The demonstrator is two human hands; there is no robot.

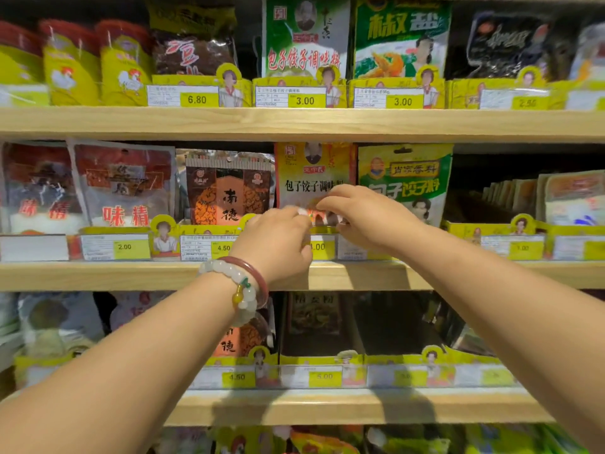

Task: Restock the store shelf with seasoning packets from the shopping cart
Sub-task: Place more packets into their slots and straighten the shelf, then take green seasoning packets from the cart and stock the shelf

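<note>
Your left hand (275, 239) and right hand (363, 217) meet, fingers curled, at the lower part of the yellow packet (312, 178) standing upright on the middle shelf (98, 275). Whether they grip it, you cannot tell. A green packet (406, 178) stands just behind your right hand.

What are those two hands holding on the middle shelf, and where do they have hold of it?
Both the left hand and the right hand pinch the yellow-and-red seasoning packet along its lower edge, one at each side, as it stands upright in its slot.
</note>
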